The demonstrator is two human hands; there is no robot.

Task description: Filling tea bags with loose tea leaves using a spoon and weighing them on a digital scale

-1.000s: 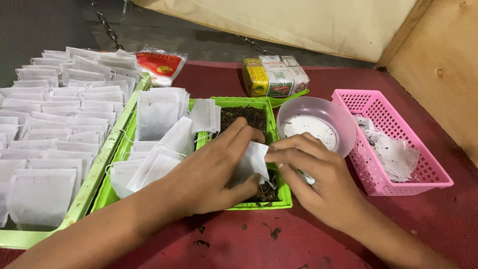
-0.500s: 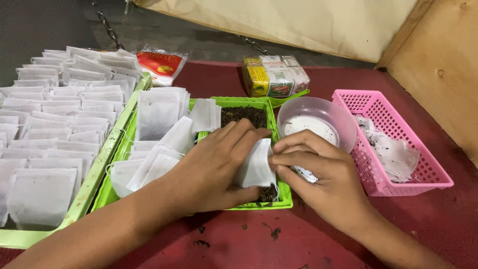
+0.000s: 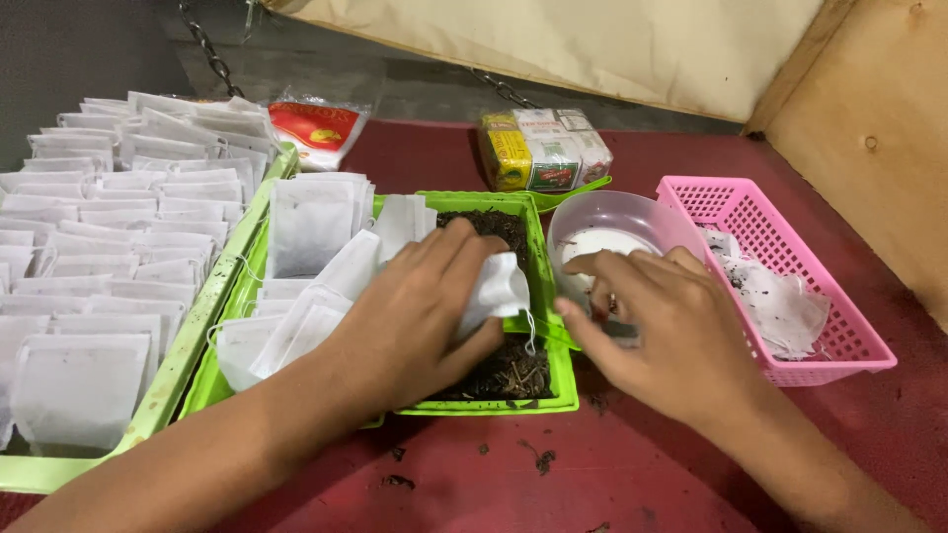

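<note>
I see my left hand [image 3: 420, 306] pinching a white tea bag [image 3: 494, 288], long axis running 1 to 7 o'clock, over the green tray [image 3: 558, 390], while my right hand [image 3: 671, 331], fingers loosely spread, holds nothing.

A small white paper tea bag [image 3: 497, 286], crumpled, sits tilted above loose dark tea [image 3: 504, 370] in the green tray [image 3: 563, 370].

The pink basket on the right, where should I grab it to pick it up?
Probably best to grip the pink basket by its near long rim, coming from above at the front. Its walls are thin lattice with a lip on top to hook fingers over. That side is free: the right hand and clear bowl crowd its left side, and crumpled white bags lie inside.
</note>
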